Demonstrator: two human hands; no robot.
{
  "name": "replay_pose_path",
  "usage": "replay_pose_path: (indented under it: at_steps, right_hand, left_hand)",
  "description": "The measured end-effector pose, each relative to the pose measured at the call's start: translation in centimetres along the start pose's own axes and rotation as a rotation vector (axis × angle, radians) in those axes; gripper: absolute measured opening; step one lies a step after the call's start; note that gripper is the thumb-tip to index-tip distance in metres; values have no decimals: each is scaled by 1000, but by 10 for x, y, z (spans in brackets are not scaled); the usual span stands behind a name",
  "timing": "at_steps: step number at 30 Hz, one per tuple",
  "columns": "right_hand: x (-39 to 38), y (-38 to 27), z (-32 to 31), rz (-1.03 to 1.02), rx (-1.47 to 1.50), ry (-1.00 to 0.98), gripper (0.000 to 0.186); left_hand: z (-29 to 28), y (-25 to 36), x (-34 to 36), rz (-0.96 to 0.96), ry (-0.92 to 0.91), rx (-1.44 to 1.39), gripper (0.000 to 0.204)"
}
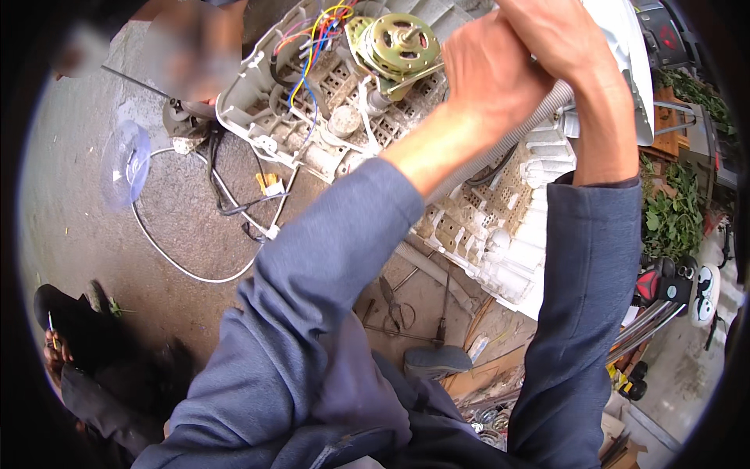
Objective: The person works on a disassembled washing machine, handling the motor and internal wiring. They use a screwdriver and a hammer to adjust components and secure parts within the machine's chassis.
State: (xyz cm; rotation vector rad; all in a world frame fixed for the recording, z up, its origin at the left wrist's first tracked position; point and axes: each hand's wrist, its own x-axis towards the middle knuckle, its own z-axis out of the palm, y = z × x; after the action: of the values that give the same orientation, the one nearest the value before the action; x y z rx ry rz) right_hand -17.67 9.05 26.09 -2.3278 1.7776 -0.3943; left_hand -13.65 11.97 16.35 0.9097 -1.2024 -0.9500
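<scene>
My left hand (496, 70) is closed in a fist over the upturned white plastic base (500, 242) of what looks like a washing machine. Against it, my right hand (558, 39) bends over from the right, closed too and partly cut off by the top edge. What the two hands grip is hidden behind them. Just left of my left hand sits a round brass-coloured motor (402, 45) with a shaft in its middle. Coloured wires (316, 47) run beside it. A grey corrugated hose (500, 148) passes beneath my wrists.
A clear plastic bowl-shaped piece (131, 164) and a looped white cable (168, 262) lie left on the floor. Scissors (397, 309) and a screwdriver (443, 320) lie below the base. People are at upper left and lower left. Leafy plants (673, 211) stand at right.
</scene>
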Motion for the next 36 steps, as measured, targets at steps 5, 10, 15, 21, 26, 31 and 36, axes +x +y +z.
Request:
replay_pose_path:
  at_steps: [5,10,15,21,26,31,36]
  right_hand:
    - [5,32,2,-194,101,-98,56]
    - [19,18,9,-193,107,55,56]
    - [19,6,18,-75,-55,133,60]
    - [22,26,16,-154,-8,131,66]
    - [16,12,10,-107,-77,146,55]
    - [18,11,15,-220,-228,226,49]
    - [11,0,14,21,102,131,50]
  left_hand:
    - [-16,-72,72,281,-742,-356,34]
    - [-21,-63,86,-10,-761,-378,24]
    - [-3,-11,6,241,190,-94,39]
    - [-14,-44,56,146,-512,-351,21]
    - [-29,-57,85,-176,-918,-656,26]
    - [8,-26,6,314,308,83,22]
    - [-12,-12,30,-28,-211,289,30]
